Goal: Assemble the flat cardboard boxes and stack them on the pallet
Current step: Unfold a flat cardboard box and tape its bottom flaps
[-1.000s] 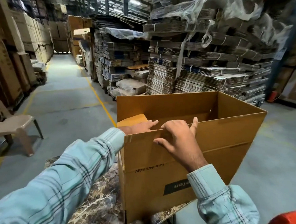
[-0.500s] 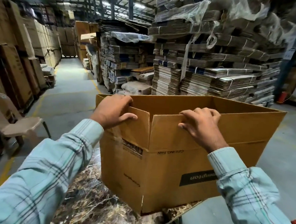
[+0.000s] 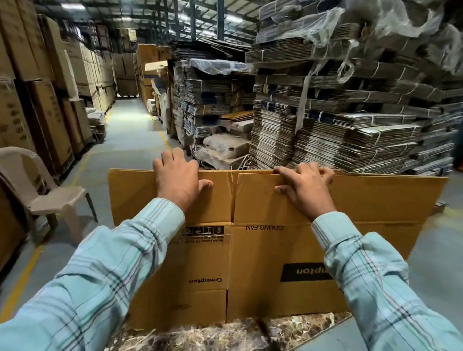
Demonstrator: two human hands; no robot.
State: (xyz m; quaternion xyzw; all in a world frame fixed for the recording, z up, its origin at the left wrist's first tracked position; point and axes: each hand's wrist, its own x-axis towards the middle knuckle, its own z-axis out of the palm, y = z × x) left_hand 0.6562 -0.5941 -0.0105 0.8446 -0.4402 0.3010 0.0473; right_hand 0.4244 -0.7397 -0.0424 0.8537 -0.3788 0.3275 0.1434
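- Cardboard box [image 3: 261, 257]: brown corrugated carton, print upside down, standing on a marble-patterned desk [image 3: 216, 341] directly before the person; its near panels and raised flaps face the camera.
- Left hand [image 3: 177, 180]: fingers hooked over the top edge of the left flap, thumb pressed on its near face, holding it.
- Right hand [image 3: 306, 188]: fingers curled over the top edge of the right flap, likewise holding it.
- Handling, as judged: empty, hence light; panels stiff but hinging freely at the scored creases, so it may skew or fold if gripped at one corner.
- Best hold, as judged: both hands spread apart along an edge or under opposite sides; thin flap edges can tear or buckle.
- Background: bundled flat cartons [image 3: 348, 127]; plastic chair [image 3: 36, 189] at left.
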